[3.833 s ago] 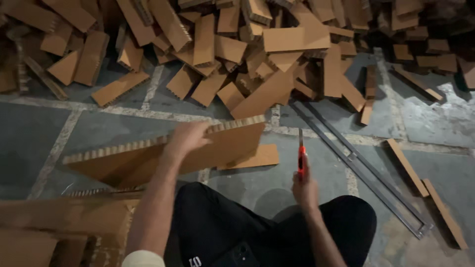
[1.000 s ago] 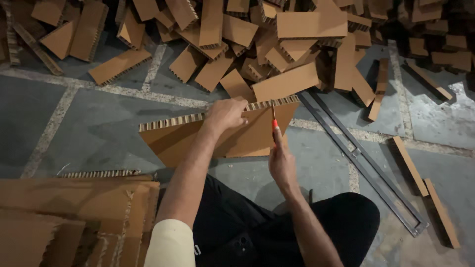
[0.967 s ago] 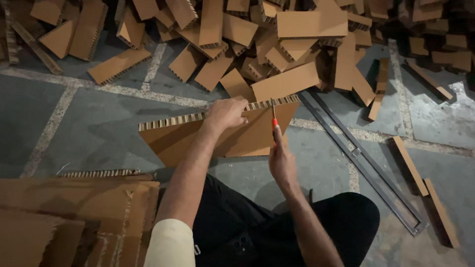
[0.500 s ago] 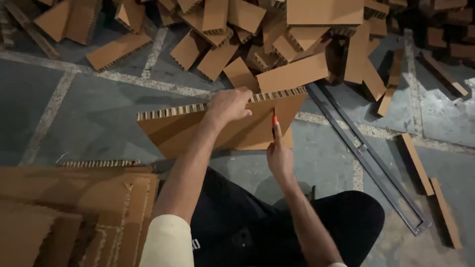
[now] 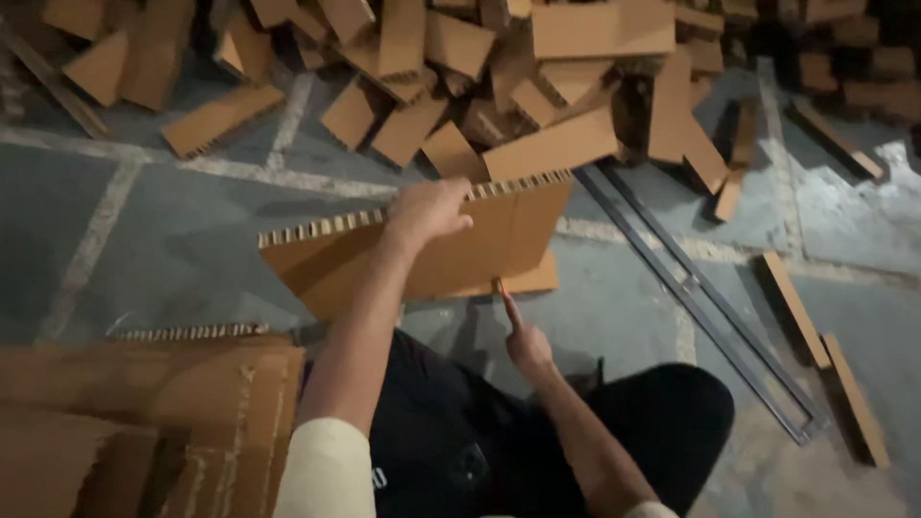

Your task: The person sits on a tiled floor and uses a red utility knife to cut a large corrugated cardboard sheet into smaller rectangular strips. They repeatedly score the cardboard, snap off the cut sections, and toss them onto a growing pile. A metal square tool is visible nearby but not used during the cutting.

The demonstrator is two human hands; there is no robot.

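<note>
Head view looks down on our two hands at work over a honeycomb cardboard panel that stands on edge on the grey floor, just beyond our knees. Our left hand is curled over the panel's top edge, fingers closed on it, holding it upright; the forearm runs straight out from the near left. Our right hand is wrapped tightly about a red-tipped cutter, whose tip meets the panel's lower right edge; the wrist is low, the forearm coming up from the near right. Beyond the panel lies a heap of cut cardboard pieces, and to the right a long metal rail runs diagonally across the floor. At near left sits a stack of larger cardboard sheets. Compared with half a second ago, our right hand and the cutter have dropped from near the panel's top edge to its bottom, while our left hand has kept its hold.
</note>
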